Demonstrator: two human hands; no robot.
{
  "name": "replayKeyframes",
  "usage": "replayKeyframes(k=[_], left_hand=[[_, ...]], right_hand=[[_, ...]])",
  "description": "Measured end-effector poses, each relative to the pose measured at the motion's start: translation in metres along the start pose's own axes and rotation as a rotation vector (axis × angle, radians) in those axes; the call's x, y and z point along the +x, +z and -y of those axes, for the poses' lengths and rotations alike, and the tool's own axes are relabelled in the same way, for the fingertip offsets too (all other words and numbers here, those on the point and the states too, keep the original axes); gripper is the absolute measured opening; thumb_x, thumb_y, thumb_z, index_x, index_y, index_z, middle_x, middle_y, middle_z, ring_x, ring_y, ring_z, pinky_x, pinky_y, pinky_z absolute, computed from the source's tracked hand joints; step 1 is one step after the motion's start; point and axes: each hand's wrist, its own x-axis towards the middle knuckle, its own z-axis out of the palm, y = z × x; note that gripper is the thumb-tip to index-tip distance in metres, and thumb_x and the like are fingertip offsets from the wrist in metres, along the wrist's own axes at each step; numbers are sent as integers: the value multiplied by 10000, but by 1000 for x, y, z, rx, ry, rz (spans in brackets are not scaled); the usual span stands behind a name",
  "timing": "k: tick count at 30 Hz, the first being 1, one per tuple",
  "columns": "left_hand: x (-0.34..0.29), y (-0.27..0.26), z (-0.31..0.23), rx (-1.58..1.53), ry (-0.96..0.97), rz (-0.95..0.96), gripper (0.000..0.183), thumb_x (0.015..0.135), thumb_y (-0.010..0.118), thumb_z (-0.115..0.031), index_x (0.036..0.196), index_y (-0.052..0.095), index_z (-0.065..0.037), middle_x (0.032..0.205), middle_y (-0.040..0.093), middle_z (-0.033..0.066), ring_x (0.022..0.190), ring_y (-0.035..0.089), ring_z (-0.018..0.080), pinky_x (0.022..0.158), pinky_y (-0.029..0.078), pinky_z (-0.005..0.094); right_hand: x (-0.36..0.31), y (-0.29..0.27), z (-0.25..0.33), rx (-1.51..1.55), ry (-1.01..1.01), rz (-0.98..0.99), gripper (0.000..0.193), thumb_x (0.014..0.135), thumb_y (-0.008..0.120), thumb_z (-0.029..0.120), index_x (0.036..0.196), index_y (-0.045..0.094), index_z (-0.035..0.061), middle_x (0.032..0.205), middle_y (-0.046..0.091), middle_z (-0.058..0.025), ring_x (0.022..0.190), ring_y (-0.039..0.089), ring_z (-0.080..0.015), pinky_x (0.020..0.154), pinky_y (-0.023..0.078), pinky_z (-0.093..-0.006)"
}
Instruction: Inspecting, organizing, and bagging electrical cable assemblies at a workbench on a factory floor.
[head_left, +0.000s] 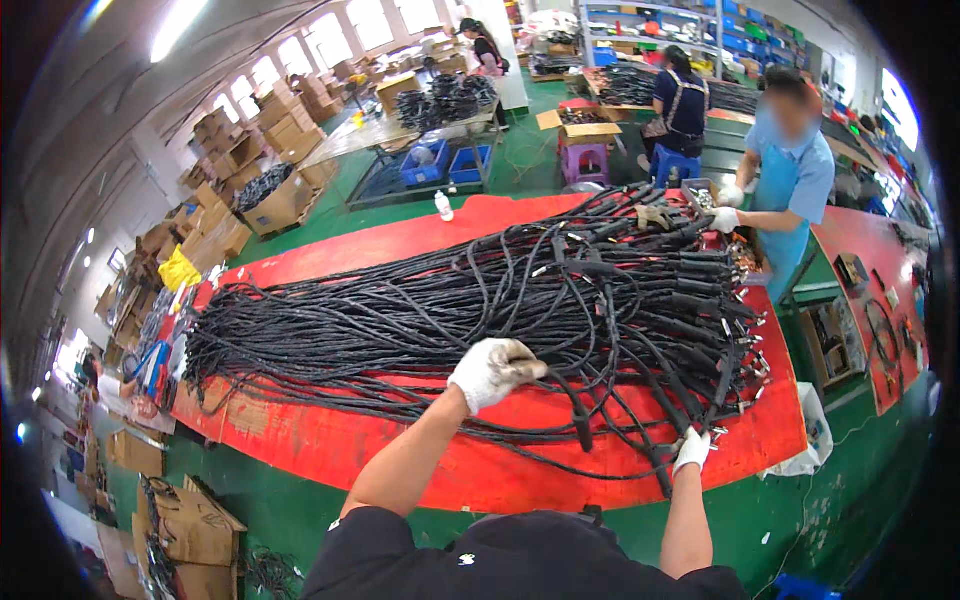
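A thick spread of black cables (380, 325) lies lengthwise across the red tabletop (330, 455). Many of their right-hand ends carry black sleeves and metal terminals (760, 365). My left hand (492, 373), in a white glove, is closed around a black cable at the near side of the spread, its fingers curled together. Farther right, my white-gloved right hand (691, 449) is closed on a cable close to its sleeved end, by the table's near edge. A loose cable end with a black sleeve (582, 425) hangs over the red surface between my hands.
Across the table's right end stands a co-worker in a blue apron (790, 190), gloved hands at small trays of metal parts (745, 255). A white bottle (443, 206) stands at the far edge. Cardboard boxes (190, 530) sit on the floor at left. Another red table (870, 300) is at right.
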Motion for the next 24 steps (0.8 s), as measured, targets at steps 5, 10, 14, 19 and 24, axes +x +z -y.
replayKeyframes(k=[5,10,14,19,24], left_hand=[[-28,-28,23,-457,-31,-213,184,931,724,-153,1013,719,12,872,696,11,782,595,74,716,491,240],[-52,-8,29,-872,-18,-205,98,936,698,-35,1023,692,9,941,705,27,848,613,81,756,517,242],[-76,9,29,-663,132,-204,137,933,707,-41,1056,683,14,975,703,29,925,638,98,852,523,269],[-132,51,44,-600,203,-124,214,953,697,-60,1153,644,-6,986,718,54,908,670,107,806,555,293],[-171,95,73,-502,57,-147,310,960,706,-196,1221,627,-50,1078,724,152,992,715,256,853,562,379]], right_hand=[[-28,3,-14,-1039,-416,-425,551,931,654,253,1373,494,-36,1178,657,-263,1132,615,-390,994,484,-445],[-118,99,12,-440,301,661,701,982,508,605,1243,604,-38,1153,666,-241,1051,661,-365,882,536,-492],[-210,164,12,11,772,1163,849,945,398,761,1132,641,-31,1019,699,-193,885,674,-346,797,556,-463],[-229,224,40,647,759,866,492,1017,493,548,1008,629,75,871,660,-78,715,630,-222,685,555,-382],[-259,236,93,392,538,966,334,993,579,530,1121,614,224,783,571,-10,597,508,-125,543,457,-283]])
